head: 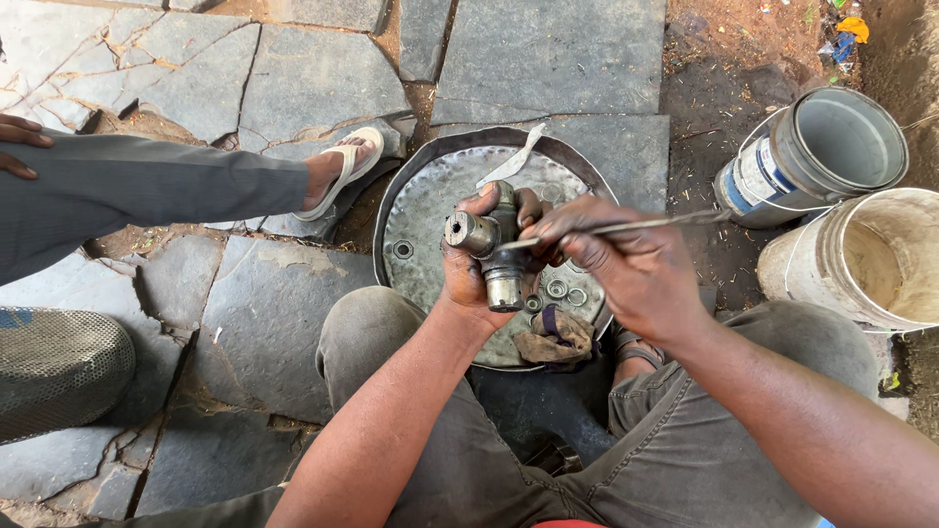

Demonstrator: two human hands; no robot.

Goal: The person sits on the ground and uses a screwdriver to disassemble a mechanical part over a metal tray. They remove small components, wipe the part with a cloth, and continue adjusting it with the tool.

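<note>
1. Head view, risks: the metal cross-shaped joint is held in the air above the round metal tray, over its near rim. My judgement: if the grip slackens, the joint could drop onto the small rings lying by the tray's near right edge and scatter them. The thin metal tool could also slip off the joint and jab the thumb beside it.
2. Head view, pose: the left hand wraps around the joint from below, thumb up by one cap. The right hand pinches the tool, its tip touching the joint and its handle pointing toward the grey bucket.
3. A dirty rag lies on the tray's near edge.
</note>
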